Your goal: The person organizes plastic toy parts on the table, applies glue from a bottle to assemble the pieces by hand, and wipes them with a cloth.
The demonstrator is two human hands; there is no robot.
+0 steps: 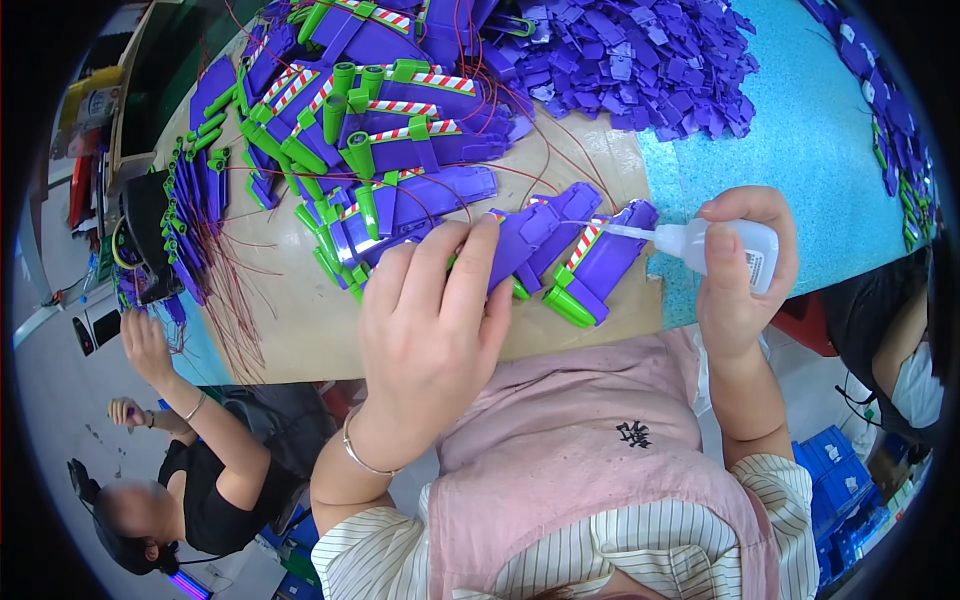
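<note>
Purple toy part under glue bottle gripped in right hand, left hand fingers flat on neighbouring parts.

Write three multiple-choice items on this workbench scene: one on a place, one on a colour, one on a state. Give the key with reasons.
1. Where does the heap of loose purple pieces lie?
A. near edge
B. far side of the table
C. on the floor

2. What colour are the toy parts' tube ends?
A. green
B. yellow
C. white

3. What is the right hand doing?
A. lying flat, empty
B. gripping a small clear bottle
C. holding scissors

Key:
1 B, the heap sits beyond the cardboard sheet.
2 A, the tubes are green.
3 B, fingers wrap the bottle, its nozzle on a purple part, which the left hand steadies.
</note>
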